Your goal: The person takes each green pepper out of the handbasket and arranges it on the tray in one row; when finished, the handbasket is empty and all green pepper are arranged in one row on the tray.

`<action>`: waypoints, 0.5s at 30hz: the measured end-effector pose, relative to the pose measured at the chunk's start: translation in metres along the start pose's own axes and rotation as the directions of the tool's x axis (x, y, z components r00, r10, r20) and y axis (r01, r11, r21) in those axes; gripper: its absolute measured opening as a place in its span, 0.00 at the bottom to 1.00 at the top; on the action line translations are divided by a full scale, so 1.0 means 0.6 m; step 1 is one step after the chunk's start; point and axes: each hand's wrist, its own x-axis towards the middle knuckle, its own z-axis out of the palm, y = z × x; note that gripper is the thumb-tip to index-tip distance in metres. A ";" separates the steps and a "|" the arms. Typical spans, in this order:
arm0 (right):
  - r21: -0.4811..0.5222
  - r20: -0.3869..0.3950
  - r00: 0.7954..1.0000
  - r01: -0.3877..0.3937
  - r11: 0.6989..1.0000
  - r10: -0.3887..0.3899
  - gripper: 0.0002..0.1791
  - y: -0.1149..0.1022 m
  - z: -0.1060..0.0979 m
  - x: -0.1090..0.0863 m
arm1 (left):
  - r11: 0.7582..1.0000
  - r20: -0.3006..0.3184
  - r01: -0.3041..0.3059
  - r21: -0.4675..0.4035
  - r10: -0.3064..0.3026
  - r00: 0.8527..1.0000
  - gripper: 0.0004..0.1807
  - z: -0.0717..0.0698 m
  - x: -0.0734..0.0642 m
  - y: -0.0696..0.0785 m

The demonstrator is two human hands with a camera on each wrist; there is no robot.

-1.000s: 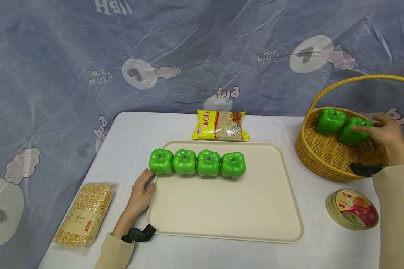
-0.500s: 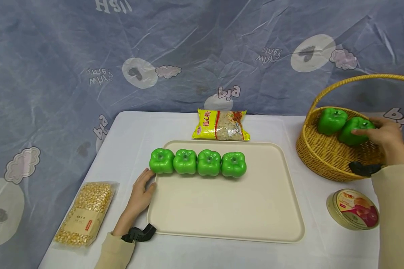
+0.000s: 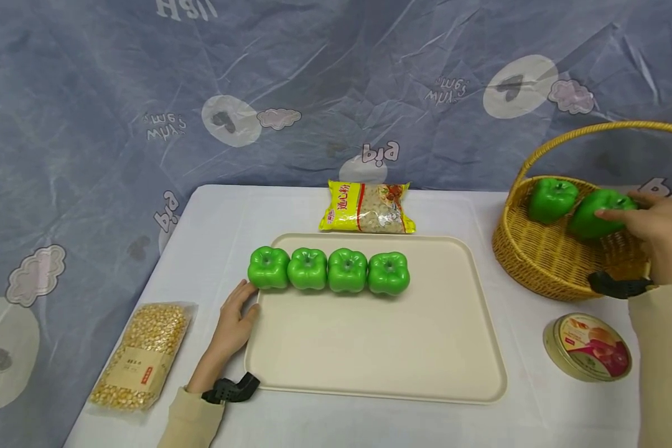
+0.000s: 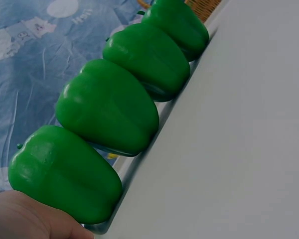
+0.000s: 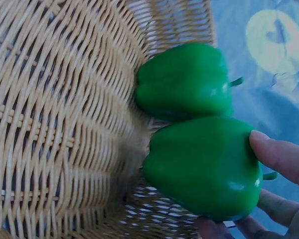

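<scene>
My right hand (image 3: 656, 219) grips a glossy green bell pepper (image 5: 204, 169) inside the wicker basket (image 3: 506, 249). The thumb lies on its upper side in the right wrist view, with fingers underneath. Beside it in the basket sits a second green bell pepper (image 5: 184, 82). Several more green peppers (image 3: 347, 271) form a row along the back left of the beige tray (image 3: 375, 348). At the tray's left edge rests my left hand (image 3: 234, 323), its fingertips right at the leftmost pepper (image 4: 65, 174) and its thumb on the rim.
A yellow pasta bag (image 3: 368, 208) lies behind the tray. To the left is a bag of corn kernels (image 3: 141, 358), and a round tin (image 3: 587, 347) stands in front of the basket. The basket's tall handle (image 3: 593, 129) arches over the peppers.
My right hand has closed round the right-hand pepper and shifted it slightly to the right, widening its gap from the other one. The left hand and the row on the tray stay put.
</scene>
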 end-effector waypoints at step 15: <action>0.055 -0.203 0.943 0.281 0.958 -0.265 0.41 -0.023 -0.009 -0.111 | 1.000 0.008 -0.012 0.003 0.012 1.000 0.26 -0.001 0.001 -0.003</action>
